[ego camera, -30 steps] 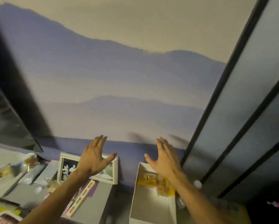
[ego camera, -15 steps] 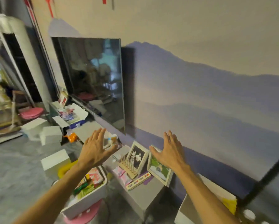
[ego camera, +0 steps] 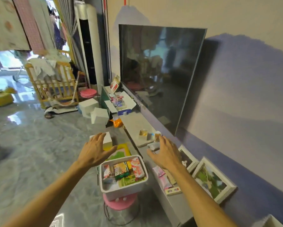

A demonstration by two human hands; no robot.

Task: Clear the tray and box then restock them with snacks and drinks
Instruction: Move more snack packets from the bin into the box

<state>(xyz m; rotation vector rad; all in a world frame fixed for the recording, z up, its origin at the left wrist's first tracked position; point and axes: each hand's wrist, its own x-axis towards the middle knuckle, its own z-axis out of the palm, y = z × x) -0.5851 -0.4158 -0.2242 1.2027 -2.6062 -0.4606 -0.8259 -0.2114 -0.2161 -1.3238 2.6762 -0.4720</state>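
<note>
A white plastic tray (ego camera: 121, 190) full of snack packets (ego camera: 122, 171) rests on a pink stool (ego camera: 119, 202) in front of me. My left hand (ego camera: 95, 151) hovers open above and to the left of it, fingers spread. Held out just right of the tray, above the low grey cabinet (ego camera: 168, 200), my right hand (ego camera: 165, 153) is open as well and holds nothing. An open white box (ego camera: 121, 102) with packets inside sits further along the cabinet, by the TV. A corner of another white box (ego camera: 268, 222) shows at the bottom right.
A large TV (ego camera: 160, 71) leans on the wall. Picture frames (ego camera: 212, 177), pink packets (ego camera: 162, 176) and small cartons (ego camera: 143, 134) lie on the cabinet. White boxes (ego camera: 98, 114) and yellow packaging (ego camera: 122, 149) stand on the floor, with a wooden crib (ego camera: 52, 82) beyond.
My view has swung left from the wall and the right-hand box to the tray on the stool. Both hands stay open, held out in front of me.
</note>
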